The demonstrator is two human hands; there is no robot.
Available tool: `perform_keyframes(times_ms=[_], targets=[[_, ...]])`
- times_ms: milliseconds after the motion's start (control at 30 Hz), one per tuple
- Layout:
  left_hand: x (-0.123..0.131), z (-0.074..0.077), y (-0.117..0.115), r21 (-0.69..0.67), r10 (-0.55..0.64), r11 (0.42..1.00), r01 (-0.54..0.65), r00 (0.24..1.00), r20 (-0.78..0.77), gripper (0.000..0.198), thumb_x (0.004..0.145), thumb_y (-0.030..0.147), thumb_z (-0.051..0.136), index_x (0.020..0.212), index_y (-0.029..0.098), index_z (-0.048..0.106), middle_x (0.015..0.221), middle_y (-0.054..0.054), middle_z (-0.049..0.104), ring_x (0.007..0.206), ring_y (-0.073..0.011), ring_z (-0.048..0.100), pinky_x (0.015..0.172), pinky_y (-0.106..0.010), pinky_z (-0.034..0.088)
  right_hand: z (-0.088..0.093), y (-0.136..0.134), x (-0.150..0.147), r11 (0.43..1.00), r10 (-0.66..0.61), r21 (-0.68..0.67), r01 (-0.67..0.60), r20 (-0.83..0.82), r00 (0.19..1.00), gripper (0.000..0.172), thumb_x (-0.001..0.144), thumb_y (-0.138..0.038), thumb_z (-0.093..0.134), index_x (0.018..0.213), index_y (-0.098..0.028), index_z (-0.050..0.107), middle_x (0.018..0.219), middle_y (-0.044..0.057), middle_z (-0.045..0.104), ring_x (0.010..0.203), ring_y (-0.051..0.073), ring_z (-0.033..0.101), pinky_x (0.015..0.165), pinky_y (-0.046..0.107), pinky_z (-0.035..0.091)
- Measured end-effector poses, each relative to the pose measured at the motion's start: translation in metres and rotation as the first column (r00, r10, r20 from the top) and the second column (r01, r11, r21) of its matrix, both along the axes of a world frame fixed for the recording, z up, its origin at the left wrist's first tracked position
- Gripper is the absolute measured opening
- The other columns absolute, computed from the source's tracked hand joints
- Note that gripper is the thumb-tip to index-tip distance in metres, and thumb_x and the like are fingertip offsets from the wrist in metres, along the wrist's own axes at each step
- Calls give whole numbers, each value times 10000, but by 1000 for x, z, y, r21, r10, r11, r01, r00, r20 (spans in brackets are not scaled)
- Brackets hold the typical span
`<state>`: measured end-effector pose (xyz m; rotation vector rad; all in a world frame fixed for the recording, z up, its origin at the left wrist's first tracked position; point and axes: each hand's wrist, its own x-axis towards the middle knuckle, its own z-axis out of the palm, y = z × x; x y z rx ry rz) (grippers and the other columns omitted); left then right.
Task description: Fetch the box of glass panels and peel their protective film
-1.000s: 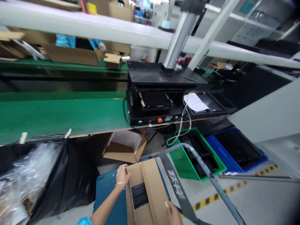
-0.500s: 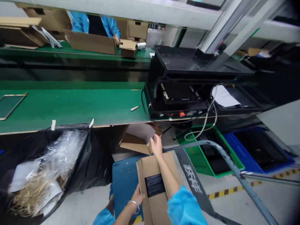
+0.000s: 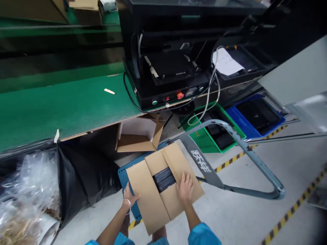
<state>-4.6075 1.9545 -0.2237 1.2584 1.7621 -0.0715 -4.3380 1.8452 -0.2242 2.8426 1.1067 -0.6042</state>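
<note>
- The cardboard box [image 3: 163,185] sat on the blue cart deck [image 3: 122,175], its flaps nearly shut around a dark gap.
- The left hand [image 3: 128,196] gripped the box's left edge, fingers curled.
- The right hand [image 3: 185,188] lay flat, fingers spread, on the right flap.
- Bare floor [image 3: 242,217] lay open to the right; the green bench [image 3: 63,105] edge overhung behind.

This is a factory packing line. A long green conveyor belt [image 3: 63,105] runs beside a black press machine [image 3: 173,58] with coloured push buttons. Yellow-and-black hazard tape [image 3: 237,156] marks the grey floor, where green [image 3: 201,141] and blue plastic crates [image 3: 232,114], cardboard boxes [image 3: 138,137] and a black waste bag [image 3: 81,170] stand.
</note>
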Motion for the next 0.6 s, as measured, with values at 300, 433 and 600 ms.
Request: perform_keyframes(times_ms=[300,433,600], targets=[[40,61,6,218,-250,911,351,888,-385,987,713,263,648,1476,18,73,1557,-249,93,1456,-306,25,1145,-563,16,62,-25,122,989,131,-55,-141,-146,980,386,947,-241,343,1269,-193,551,1159,80,665,1024,181,636,807,251,468],[60,75,18,271,-381,786,556,781,-495,840,795,251,562,1485,39,133,1563,-218,117,1457,-296,27,1135,-580,60,67,-23,157,990,57,-122,-64,-63,996,362,977,-377,353,1080,-175,635,833,88,715,748,205,671,621,259,415],[118,64,28,226,-749,348,910,415,-517,620,759,82,514,1375,106,460,1524,-193,266,1419,-334,223,1114,-591,171,54,-14,177,991,4,-137,3,47,999,428,974,-470,350,939,-162,645,710,100,680,619,193,622,579,261,334]])
